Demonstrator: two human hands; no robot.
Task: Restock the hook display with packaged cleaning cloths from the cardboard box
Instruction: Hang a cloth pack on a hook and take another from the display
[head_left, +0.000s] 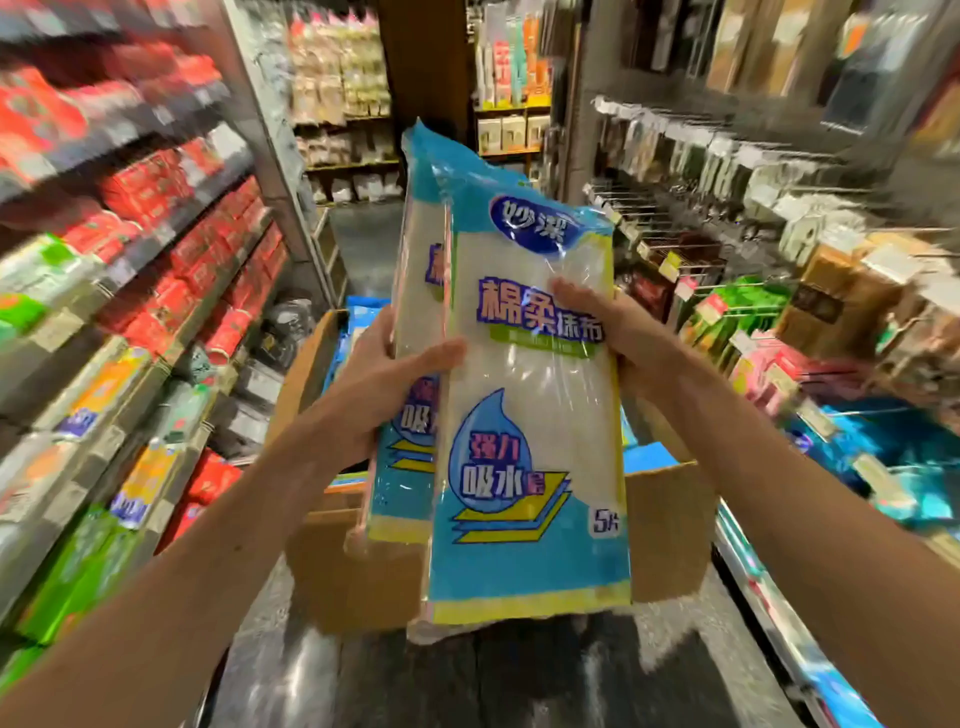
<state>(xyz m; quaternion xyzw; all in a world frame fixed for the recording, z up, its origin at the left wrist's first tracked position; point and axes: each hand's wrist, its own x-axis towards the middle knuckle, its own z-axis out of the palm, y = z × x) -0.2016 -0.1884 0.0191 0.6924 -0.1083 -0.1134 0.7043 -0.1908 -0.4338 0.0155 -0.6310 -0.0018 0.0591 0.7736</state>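
Packs of cleaning cloths, two that I can count, fill the middle of my feed. Both are held upright between the hands. The front pack (524, 415) is blue and yellow with a clear window. The rear pack (415, 249) sits just behind it, offset toward the left hand, with its top edge standing higher. A pale edge peeks out under the front pack's bottom; I cannot tell whether it is a third pack.

The left hand (371, 387) is clamped on the rear pack, with its thumb laid across the face and the tip reaching the front pack's edge. The right hand (623, 338) grips the front pack, thumb pressed on the printed face and fingers wrapped behind, out of sight.

Below both hands sits one cardboard box (358, 566) with its flaps open. The held packs block most of its inside. More blue packs (361, 312) show in it just beyond the left hand, too few visible to count.

Out past the right hand is the hook display (670, 218), rows of metal pegs with hanging goods, blurred. Out past the left hand run shelves (171, 218) of red, green and orange packets, also blurred.
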